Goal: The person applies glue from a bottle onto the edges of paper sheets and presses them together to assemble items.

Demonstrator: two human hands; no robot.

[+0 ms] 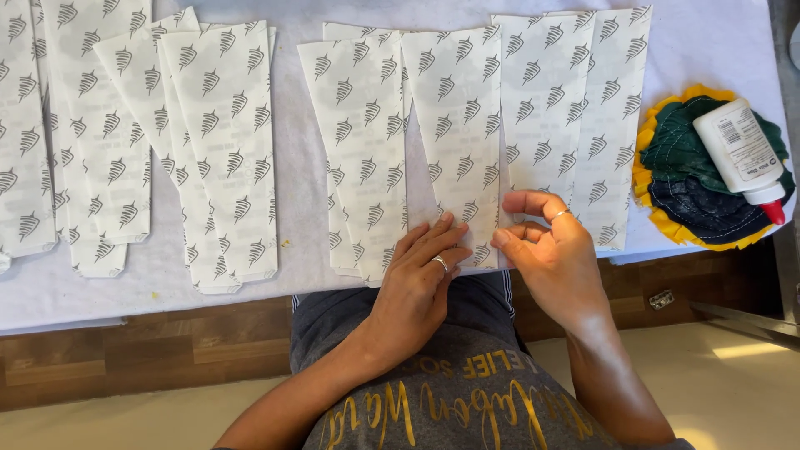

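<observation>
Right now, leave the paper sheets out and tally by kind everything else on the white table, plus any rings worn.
White plastic glue bottle with red tip: 1
Round stack of yellow, green and dark blue fabric: 1
Silver finger rings: 2
Total: 4

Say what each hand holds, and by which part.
Left hand lies flat on a patterned paper strip, pressing its lower end. Right hand pinches that strip's lower right corner.
</observation>
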